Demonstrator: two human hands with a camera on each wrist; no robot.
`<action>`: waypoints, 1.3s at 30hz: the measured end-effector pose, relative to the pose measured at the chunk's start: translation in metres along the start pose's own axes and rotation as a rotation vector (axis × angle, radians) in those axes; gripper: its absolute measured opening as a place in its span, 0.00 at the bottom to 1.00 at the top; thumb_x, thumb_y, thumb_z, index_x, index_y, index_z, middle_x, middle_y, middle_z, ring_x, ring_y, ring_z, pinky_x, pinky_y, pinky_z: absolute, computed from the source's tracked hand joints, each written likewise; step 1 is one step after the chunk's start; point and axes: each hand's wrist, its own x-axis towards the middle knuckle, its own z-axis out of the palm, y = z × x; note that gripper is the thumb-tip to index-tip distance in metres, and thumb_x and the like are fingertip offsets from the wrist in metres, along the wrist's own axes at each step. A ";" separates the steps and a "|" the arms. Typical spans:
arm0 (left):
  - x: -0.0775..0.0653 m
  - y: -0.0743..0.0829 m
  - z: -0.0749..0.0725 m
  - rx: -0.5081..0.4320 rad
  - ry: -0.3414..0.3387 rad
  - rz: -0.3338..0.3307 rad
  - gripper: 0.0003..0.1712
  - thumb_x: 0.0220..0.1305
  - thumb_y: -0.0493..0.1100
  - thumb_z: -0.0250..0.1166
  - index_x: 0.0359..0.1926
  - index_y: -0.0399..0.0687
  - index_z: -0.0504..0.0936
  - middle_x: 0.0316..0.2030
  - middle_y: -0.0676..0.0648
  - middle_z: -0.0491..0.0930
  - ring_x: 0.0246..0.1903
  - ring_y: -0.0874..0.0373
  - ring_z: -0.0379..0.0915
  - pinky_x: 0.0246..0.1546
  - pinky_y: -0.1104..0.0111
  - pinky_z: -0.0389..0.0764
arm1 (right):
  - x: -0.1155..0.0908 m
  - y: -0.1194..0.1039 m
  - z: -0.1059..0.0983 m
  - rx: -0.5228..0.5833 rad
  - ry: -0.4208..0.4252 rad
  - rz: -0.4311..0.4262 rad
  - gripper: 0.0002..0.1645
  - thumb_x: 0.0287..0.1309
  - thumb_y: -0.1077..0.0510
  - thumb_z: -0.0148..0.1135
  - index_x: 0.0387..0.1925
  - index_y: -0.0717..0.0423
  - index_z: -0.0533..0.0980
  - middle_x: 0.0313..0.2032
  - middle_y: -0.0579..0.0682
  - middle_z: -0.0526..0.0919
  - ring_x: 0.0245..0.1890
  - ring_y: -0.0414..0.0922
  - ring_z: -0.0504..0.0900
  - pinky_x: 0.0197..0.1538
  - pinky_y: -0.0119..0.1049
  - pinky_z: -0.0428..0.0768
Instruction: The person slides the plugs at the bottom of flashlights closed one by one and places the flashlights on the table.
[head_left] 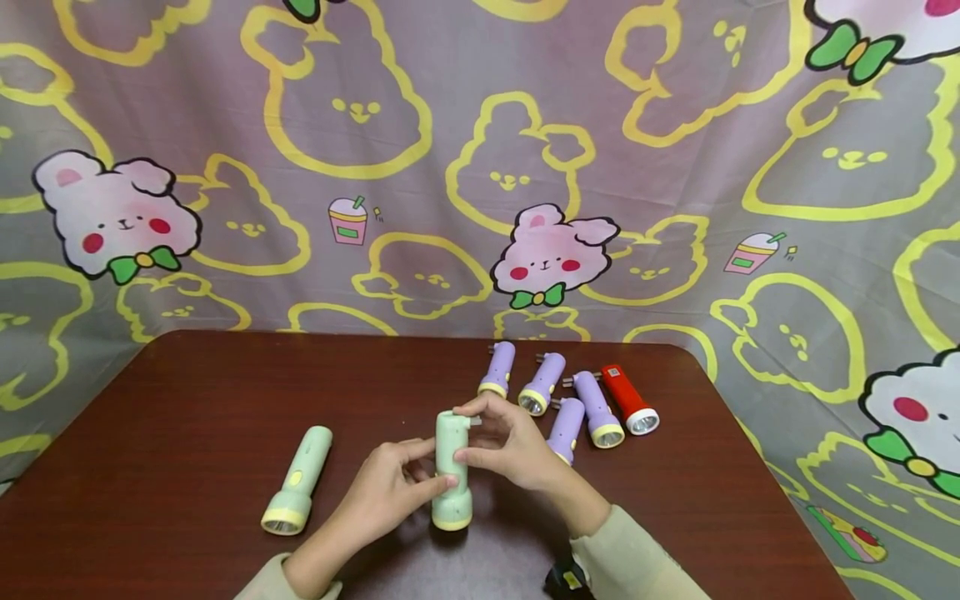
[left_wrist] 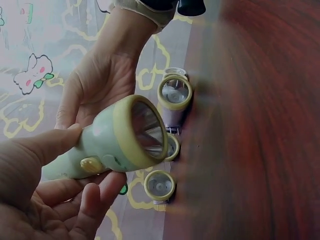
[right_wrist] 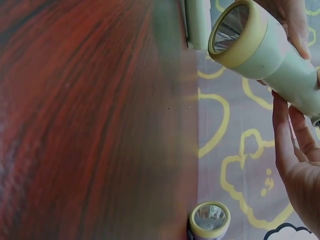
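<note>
A pale green flashlight (head_left: 452, 446) with a yellow rim is held upright over the table, lens end down. Plug prongs (head_left: 475, 422) stick out sideways near its top. My left hand (head_left: 390, 487) grips the lower body between thumb and fingers; the left wrist view shows the thumb on the body (left_wrist: 102, 132) near a yellow switch (left_wrist: 91, 165). My right hand (head_left: 517, 446) holds the upper part, thumb on the side and a finger at the top end beside the prongs. The lens (right_wrist: 232, 30) shows clearly in the right wrist view.
Another green flashlight (head_left: 300, 479) lies on the dark red table (head_left: 187, 417) at left. Several purple flashlights (head_left: 551, 379) with prongs lie at back right, beside a red flashlight (head_left: 622, 396). A patterned cloth (head_left: 450, 192) hangs behind. A black object (head_left: 564, 577) shows by the right sleeve.
</note>
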 end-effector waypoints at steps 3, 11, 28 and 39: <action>-0.001 0.000 0.000 0.020 -0.008 -0.006 0.25 0.56 0.44 0.75 0.53 0.38 0.84 0.27 0.51 0.82 0.22 0.72 0.72 0.23 0.74 0.77 | 0.000 -0.001 0.001 0.008 -0.019 0.004 0.25 0.55 0.71 0.69 0.52 0.74 0.70 0.57 0.77 0.73 0.51 0.36 0.83 0.54 0.38 0.83; 0.000 0.000 0.000 0.044 -0.010 0.009 0.24 0.55 0.44 0.75 0.53 0.41 0.85 0.28 0.53 0.83 0.22 0.73 0.73 0.23 0.74 0.77 | 0.000 -0.001 0.000 0.004 -0.038 0.019 0.25 0.56 0.70 0.68 0.54 0.73 0.70 0.59 0.75 0.73 0.53 0.36 0.82 0.55 0.38 0.82; 0.003 0.005 -0.002 0.001 -0.016 -0.029 0.23 0.54 0.44 0.76 0.51 0.41 0.86 0.28 0.49 0.87 0.24 0.71 0.78 0.26 0.74 0.81 | 0.003 -0.007 -0.002 -0.045 -0.067 0.016 0.27 0.59 0.68 0.67 0.60 0.68 0.72 0.59 0.70 0.76 0.51 0.36 0.83 0.55 0.38 0.82; 0.005 0.007 -0.002 -0.039 0.014 -0.064 0.21 0.52 0.44 0.77 0.48 0.42 0.85 0.34 0.48 0.87 0.27 0.70 0.79 0.30 0.73 0.82 | 0.003 -0.007 -0.001 -0.056 -0.041 0.011 0.27 0.59 0.68 0.67 0.61 0.66 0.73 0.59 0.68 0.76 0.52 0.38 0.83 0.55 0.39 0.82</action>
